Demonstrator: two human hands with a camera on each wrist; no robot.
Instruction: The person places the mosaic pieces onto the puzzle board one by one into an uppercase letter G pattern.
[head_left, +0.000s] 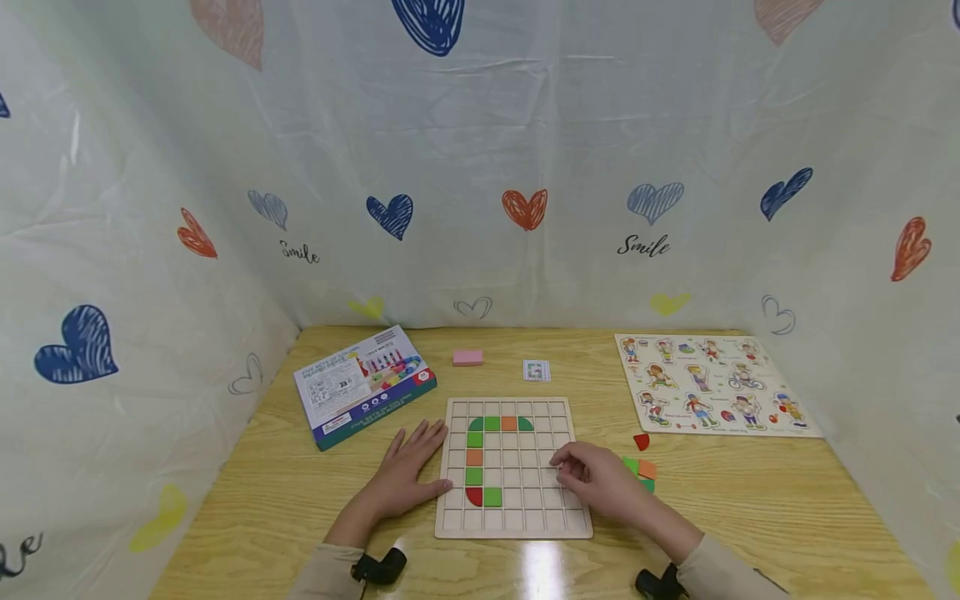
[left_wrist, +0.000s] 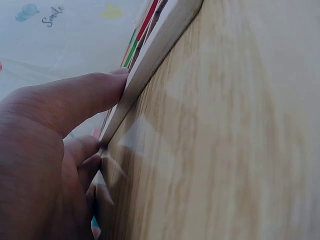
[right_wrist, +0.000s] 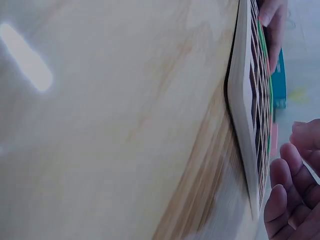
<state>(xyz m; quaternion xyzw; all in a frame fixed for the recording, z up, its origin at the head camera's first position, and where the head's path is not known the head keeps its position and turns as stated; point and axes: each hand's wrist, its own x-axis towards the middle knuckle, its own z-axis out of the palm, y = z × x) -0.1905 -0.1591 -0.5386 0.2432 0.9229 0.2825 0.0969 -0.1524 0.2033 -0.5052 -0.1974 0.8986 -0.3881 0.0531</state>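
My wide left grip [head_left: 408, 475] touches the board [head_left: 517, 527] at nine o'clock; narrow right grip [head_left: 594, 479] at three, contents unclear; passing low could nudge tiles [head_left: 474, 457].

Your left hand [head_left: 408, 473] reaches forward, its fingers extended and thumb spread wide. Your right hand [head_left: 597, 479] points inward, its fingers loosely bent.
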